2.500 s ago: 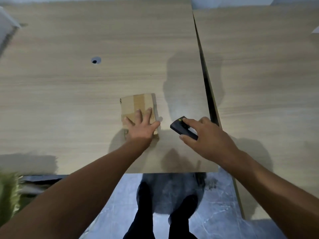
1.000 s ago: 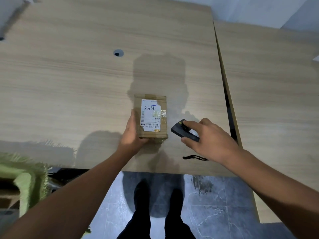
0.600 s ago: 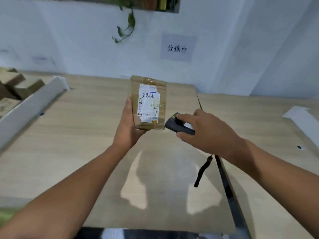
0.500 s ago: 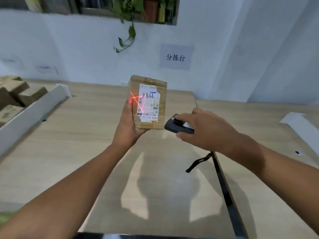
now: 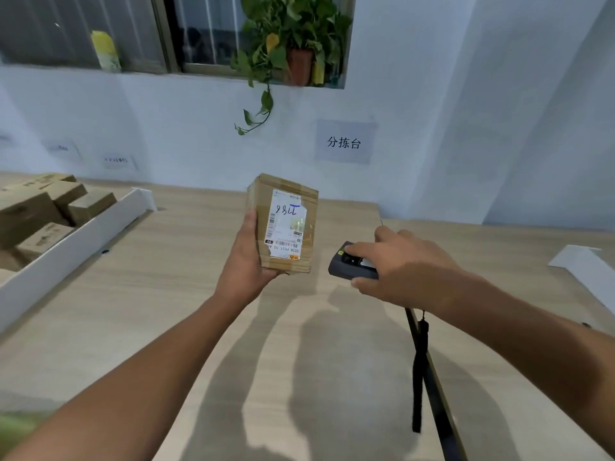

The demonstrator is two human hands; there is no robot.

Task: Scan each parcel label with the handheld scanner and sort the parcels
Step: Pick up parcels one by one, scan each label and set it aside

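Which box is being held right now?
The box with the white label, held upright in the left hand; the other boxes lie in the white tray at left.

Parcel [image 5: 283, 224] now aloft, off table [image 5: 133, 311]

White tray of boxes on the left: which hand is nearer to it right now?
Left. The left hand, gripping the parcel, is right of the tray; the right hand, holding the scanner, is farther right, beyond the parcel.
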